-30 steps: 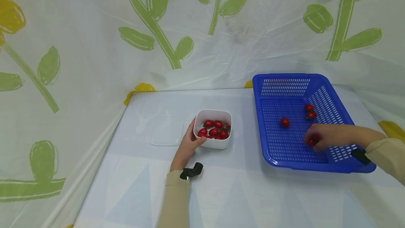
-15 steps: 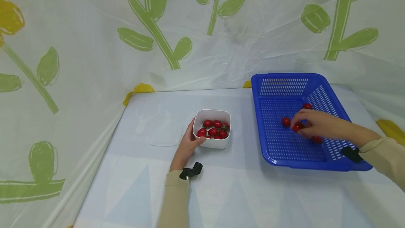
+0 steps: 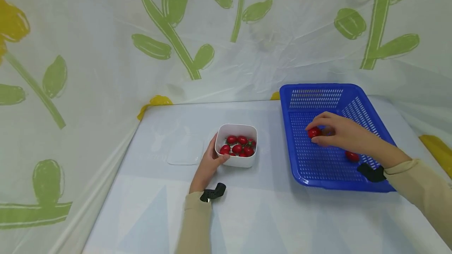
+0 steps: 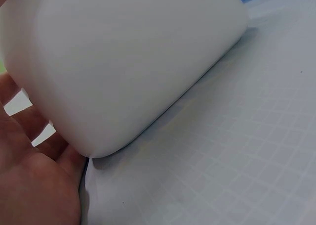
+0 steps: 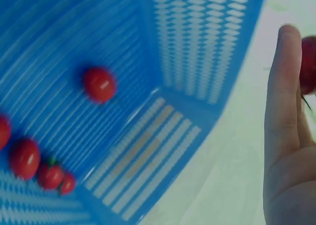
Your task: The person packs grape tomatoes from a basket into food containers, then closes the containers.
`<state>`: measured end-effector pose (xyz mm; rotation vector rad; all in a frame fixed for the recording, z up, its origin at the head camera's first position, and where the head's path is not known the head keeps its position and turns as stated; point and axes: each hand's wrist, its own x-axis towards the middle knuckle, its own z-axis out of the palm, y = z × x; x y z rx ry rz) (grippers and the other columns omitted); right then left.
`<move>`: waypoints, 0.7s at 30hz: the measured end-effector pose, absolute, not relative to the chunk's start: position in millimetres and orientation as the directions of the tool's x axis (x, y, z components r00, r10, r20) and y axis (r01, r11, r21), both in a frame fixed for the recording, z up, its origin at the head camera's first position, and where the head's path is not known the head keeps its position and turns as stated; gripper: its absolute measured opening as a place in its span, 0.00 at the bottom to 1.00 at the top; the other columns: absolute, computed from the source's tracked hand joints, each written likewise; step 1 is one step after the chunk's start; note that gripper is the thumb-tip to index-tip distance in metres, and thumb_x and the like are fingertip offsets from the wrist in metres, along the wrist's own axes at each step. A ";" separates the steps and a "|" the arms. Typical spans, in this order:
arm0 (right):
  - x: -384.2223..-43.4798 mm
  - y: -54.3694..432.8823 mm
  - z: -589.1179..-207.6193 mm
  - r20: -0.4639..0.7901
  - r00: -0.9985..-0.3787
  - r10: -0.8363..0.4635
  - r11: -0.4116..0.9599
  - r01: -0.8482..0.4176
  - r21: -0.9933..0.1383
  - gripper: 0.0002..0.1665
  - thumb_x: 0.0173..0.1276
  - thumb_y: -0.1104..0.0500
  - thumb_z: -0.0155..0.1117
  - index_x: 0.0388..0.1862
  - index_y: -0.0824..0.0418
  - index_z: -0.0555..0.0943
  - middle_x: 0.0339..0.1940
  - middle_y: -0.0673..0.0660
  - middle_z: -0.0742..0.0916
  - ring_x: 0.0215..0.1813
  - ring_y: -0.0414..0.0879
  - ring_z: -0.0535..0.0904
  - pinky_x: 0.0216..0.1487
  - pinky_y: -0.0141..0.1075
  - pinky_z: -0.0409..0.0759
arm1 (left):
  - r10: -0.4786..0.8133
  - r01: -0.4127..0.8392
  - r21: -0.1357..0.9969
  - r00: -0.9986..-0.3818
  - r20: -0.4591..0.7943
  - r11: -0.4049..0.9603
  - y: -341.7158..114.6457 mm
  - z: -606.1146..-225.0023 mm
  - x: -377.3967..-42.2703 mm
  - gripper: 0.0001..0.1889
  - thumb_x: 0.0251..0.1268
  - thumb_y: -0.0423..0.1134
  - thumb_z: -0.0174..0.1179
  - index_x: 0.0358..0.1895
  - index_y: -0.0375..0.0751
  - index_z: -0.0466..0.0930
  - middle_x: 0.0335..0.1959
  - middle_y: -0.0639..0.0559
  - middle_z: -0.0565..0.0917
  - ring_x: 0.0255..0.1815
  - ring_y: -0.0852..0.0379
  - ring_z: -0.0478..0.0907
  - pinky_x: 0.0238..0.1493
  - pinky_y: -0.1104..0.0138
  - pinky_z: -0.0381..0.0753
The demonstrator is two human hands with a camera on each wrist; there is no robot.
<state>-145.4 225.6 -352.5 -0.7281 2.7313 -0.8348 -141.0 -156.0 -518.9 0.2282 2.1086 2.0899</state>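
My left hand [image 3: 208, 164] holds the near left corner of a small white box [image 3: 240, 162], thumb at the rim and fingers along the side. Several cherry tomatoes [image 3: 237, 149] lie inside the box. In the left wrist view, curled fingers [image 4: 29, 121] rest against its smooth wall. Over the blue basket [image 3: 298, 167], my right hand [image 3: 340, 130] pinches a cherry tomato [image 3: 314, 132] between thumb and fingers. Another tomato [image 3: 352, 156] lies on the basket floor beneath the wrist. The right wrist view shows several more tomatoes [image 5: 24, 158] in the basket, some hidden by the arm in the head view.
A clear, flat lid [image 3: 185, 151] lies on the table left of the white box. The table [image 3: 247, 214] has a pale patterned cover. Behind it hangs a curtain [image 3: 282, 58] with a green plant print.
My right hand has moved left across the basket and now pinches a cherry tomato near the basket's left side. My left hand and the white box have stayed in place.
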 end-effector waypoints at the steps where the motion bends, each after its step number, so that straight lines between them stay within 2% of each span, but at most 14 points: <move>1: -144.8 222.0 -351.8 -0.024 -0.861 -0.508 0.711 -0.403 -0.576 0.17 0.59 0.49 0.62 0.47 0.49 0.76 0.45 0.51 0.75 0.41 0.47 0.77 0.39 0.35 0.79 | 0.224 -0.007 1.000 -0.974 -0.008 0.008 -156.6 -518.4 -141.3 0.38 0.56 0.40 0.60 0.67 0.68 0.49 0.66 0.63 0.57 0.66 0.58 0.54 0.60 0.58 0.62; 7: -139.8 198.8 -347.9 0.051 -0.867 -0.496 0.675 -0.421 -0.606 0.20 0.60 0.50 0.61 0.51 0.49 0.74 0.47 0.51 0.77 0.45 0.48 0.78 0.41 0.39 0.79 | 0.229 -0.009 1.000 -0.973 -0.008 -0.004 -156.9 -516.4 -141.8 0.38 0.56 0.39 0.60 0.67 0.68 0.50 0.65 0.63 0.57 0.66 0.58 0.54 0.59 0.59 0.62; 18: -128.0 150.3 -348.0 0.187 -0.901 -0.392 0.666 -0.418 -0.618 0.21 0.58 0.49 0.62 0.52 0.47 0.75 0.47 0.44 0.77 0.39 0.38 0.77 0.37 0.34 0.79 | 0.235 -0.024 1.000 -0.972 -0.021 -0.009 -156.5 -513.3 -141.5 0.38 0.56 0.39 0.60 0.66 0.68 0.50 0.65 0.60 0.58 0.65 0.58 0.56 0.58 0.60 0.65; 21: -125.9 138.0 -351.8 0.227 -0.903 -0.366 0.635 -0.420 -0.649 0.22 0.59 0.48 0.61 0.53 0.47 0.75 0.48 0.44 0.76 0.39 0.37 0.77 0.37 0.33 0.78 | 0.240 -0.023 0.999 -0.971 -0.017 -0.025 -157.7 -508.2 -138.8 0.38 0.57 0.36 0.59 0.68 0.64 0.50 0.66 0.56 0.57 0.66 0.55 0.55 0.59 0.59 0.64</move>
